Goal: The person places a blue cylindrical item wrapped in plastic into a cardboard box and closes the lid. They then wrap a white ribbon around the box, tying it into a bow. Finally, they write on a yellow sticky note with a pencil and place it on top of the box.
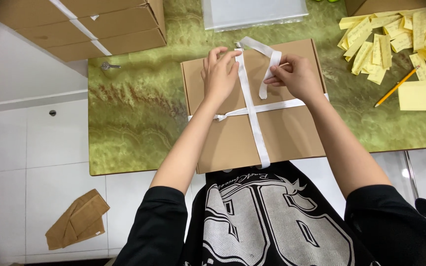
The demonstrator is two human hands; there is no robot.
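Pinching the white ribbon (pixel 272 69), right hand (pixel 296 76); left hand (pixel 219 74) spread flat beside it on the box (pixel 292 133).

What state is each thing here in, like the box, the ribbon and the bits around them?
Flat cardboard box: closed, lying on the green table.
White ribbon: wrapped crosswise around the box, loose end raised.
Left hand: pressing the ribbon onto the box.
Right hand: pinching the loose ribbon end.
Yellow paper slips: scattered in a heap.
Pencil: lying flat, untouched.
Big cartons: taped shut.
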